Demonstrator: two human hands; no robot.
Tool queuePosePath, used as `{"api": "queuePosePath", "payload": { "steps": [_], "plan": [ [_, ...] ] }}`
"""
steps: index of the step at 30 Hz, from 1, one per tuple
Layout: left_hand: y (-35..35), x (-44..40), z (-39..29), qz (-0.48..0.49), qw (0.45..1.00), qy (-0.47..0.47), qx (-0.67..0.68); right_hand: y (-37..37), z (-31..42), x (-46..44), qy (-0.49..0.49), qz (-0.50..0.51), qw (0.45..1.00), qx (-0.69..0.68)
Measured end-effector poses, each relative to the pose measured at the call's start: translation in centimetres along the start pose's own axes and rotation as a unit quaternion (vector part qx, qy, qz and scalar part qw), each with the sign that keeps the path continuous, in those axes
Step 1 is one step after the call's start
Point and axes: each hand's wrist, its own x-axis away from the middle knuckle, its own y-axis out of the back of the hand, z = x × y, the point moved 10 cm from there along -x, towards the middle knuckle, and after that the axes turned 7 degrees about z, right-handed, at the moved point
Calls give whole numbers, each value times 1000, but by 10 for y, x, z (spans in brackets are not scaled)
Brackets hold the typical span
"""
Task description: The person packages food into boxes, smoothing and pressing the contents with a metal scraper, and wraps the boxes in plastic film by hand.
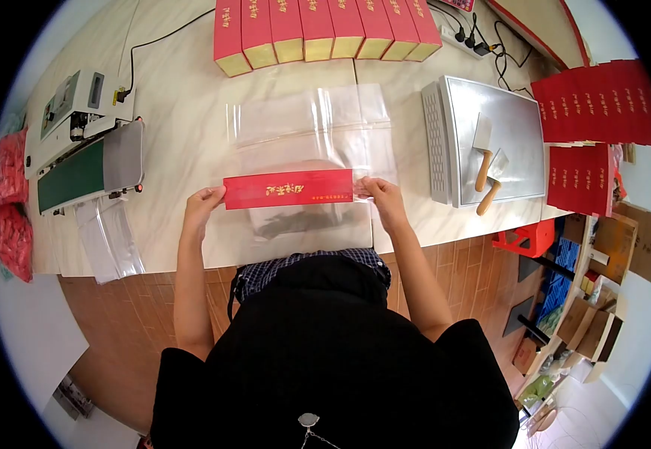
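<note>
A long red box (pixel 288 188) with gold lettering lies crosswise in front of me, above clear plastic film (pixel 295 123) spread on the marbled table. My left hand (pixel 204 203) pinches the box's left end between thumb and fingers. At the right end, my right hand (pixel 381 197) grips the box in the same way. Part of the film shows below the box, near the table's front edge. Whether the box touches the film cannot be made out.
Red and gold boxes (pixel 303 34) line the back. A sealing machine (pixel 86 142) stands left, above more film (pixel 108 238). On the right, a metal hot plate (pixel 516 112) carries two wooden-handled scrapers (pixel 484 161); red stacks (pixel 602 105) lie beyond.
</note>
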Motion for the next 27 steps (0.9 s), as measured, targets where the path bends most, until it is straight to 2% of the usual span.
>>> {"api": "queuePosePath", "payload": {
  "steps": [1, 2, 3, 5, 7, 8, 9, 11, 13, 15, 16, 18, 22, 24, 25, 27],
  "plan": [
    [1, 0, 3, 1, 1000, -1, 2, 5, 2, 1, -10, 3, 1000, -11],
    [4, 0, 6, -6, 999, -6, 35, 20, 7, 4, -22, -32, 997, 72],
    [6, 1, 10, -14, 998, -10, 68, 28, 9, 4, -21, -32, 996, 76],
    [15, 9, 10, -46, 994, -21, 99, 59, 23, 8, 31, -117, 984, 131],
    [30, 18, 21, -93, 986, -31, 132, 60, 60, 25, 65, -198, 942, 262],
    [39, 17, 31, -112, 983, -34, 138, 57, 68, 25, 147, -226, 892, 363],
    [54, 20, 45, -137, 979, -37, 144, 29, 93, 33, 138, -227, 879, 395],
    [58, 16, 72, -124, 978, -19, 167, -22, 112, 33, 202, -171, 862, 433],
    [51, 24, 82, -132, 972, -15, 193, -88, 117, 34, 332, -92, 813, 470],
    [37, 27, 87, -124, 968, -11, 219, -157, 101, 30, 357, 39, 788, 500],
    [29, 30, 93, -126, 962, -3, 244, -185, 94, 30, 363, 56, 750, 550],
    [14, 32, 104, -124, 951, 22, 282, -225, 85, 26, 360, 90, 718, 589],
    [-16, 26, 121, -109, 929, 35, 353, -241, 57, 0, 310, 136, 700, 629],
    [-35, 23, 119, -75, 910, 45, 405, -239, 62, -1, 295, 145, 716, 616],
    [-38, 20, 112, -73, 909, 42, 409, -237, 69, 4, 298, 144, 712, 619],
    [-50, 16, 89, -55, 872, 8, 486, -227, 97, 32, 349, 127, 742, 558]
  ]
}}
